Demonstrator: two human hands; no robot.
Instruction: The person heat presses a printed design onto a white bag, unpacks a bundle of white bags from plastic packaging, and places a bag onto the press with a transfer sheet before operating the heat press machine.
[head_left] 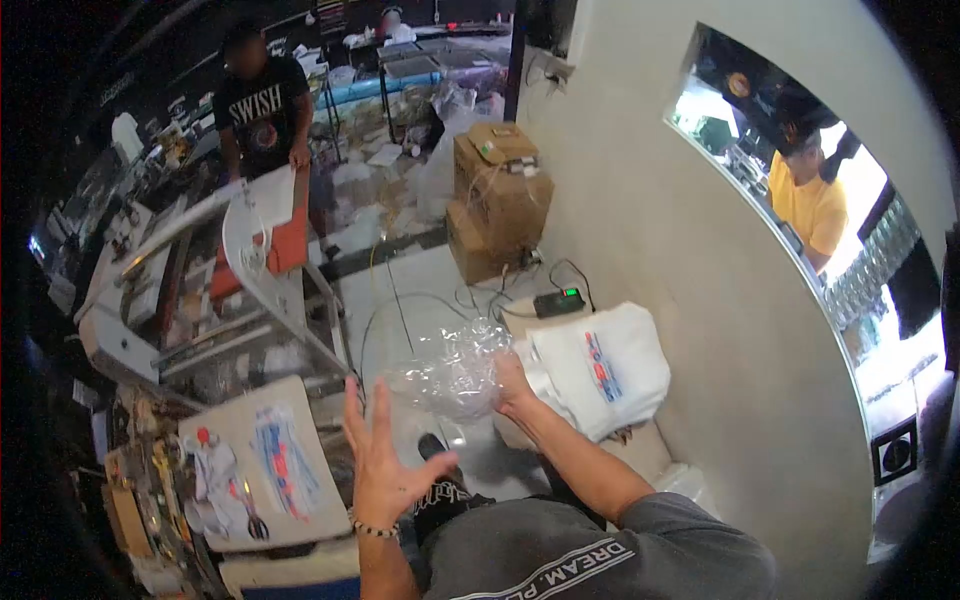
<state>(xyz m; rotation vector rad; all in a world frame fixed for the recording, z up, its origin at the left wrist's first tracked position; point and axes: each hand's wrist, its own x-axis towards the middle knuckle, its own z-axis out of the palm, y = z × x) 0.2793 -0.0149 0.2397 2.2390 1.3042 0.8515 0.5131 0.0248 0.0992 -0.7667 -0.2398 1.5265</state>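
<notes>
My right hand (512,385) is closed on a crumpled clear plastic bag (445,372), held in front of me above the white tiled floor. The bag stretches leftward from that hand. My left hand (388,465) is raised with its fingers spread, just left of and below the bag, holding nothing. Beside my right hand lies a stack of white folded items (635,365) with red and blue lettering. To the left of my left hand is a beige board (325,480) bearing a clear printed plastic bag (285,465) and dark-handled scissors (257,522).
A black device (560,302) with a green display sits behind the white stack. Cardboard boxes (500,200) stand by the wall, with cables on the floor. A person (265,115) stands behind a large framed machine (235,290). Another person (812,205) shows through the wall opening.
</notes>
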